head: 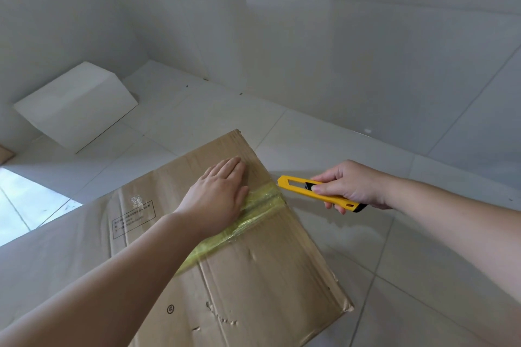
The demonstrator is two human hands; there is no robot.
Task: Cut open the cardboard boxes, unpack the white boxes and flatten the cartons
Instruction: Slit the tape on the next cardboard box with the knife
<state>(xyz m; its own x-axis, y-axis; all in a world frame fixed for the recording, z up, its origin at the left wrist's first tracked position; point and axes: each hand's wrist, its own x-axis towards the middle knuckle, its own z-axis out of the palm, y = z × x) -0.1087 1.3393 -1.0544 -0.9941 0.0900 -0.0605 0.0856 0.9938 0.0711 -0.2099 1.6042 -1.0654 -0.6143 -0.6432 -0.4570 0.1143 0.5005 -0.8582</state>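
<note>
A brown cardboard box (262, 270) stands on the tiled floor in front of me, its top flaps sealed along the middle seam by yellowish tape (253, 214). My left hand (217, 194) lies flat on the top, fingers straight, just left of the tape near the far edge. My right hand (349, 183) grips a yellow utility knife (310, 191) to the right of the box, its tip pointing at the tape's end on the box edge. A white box (76, 104) rests on the floor at the back left, against the wall.
White tiled walls meet in a corner behind the boxes. A bright patch of floor (25, 205) lies at the left. A brown cardboard corner (4, 153) peeks in at the left edge. Floor tiles (394, 248) stretch to the right of the box.
</note>
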